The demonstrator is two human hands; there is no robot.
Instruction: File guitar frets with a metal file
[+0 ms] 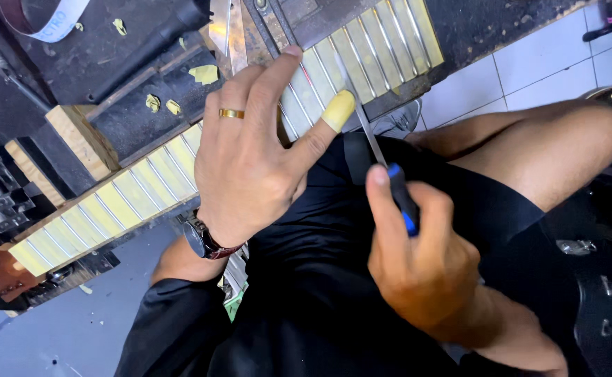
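the left hand (pixel 246 150) lies spread flat on the guitar neck (pixel 145 188); the right hand (pixel 421 262) grips a file (pixel 365 132), its length crossing the neck just beside the taped thumb (pixel 337 110).

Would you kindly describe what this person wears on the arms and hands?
The left hand wears a gold ring on one finger and yellow tape wrapped around the thumb tip. A wristwatch with a dark case and reddish-brown strap sits on the left wrist, above a pushed-up black sleeve. The right hand and forearm are bare.
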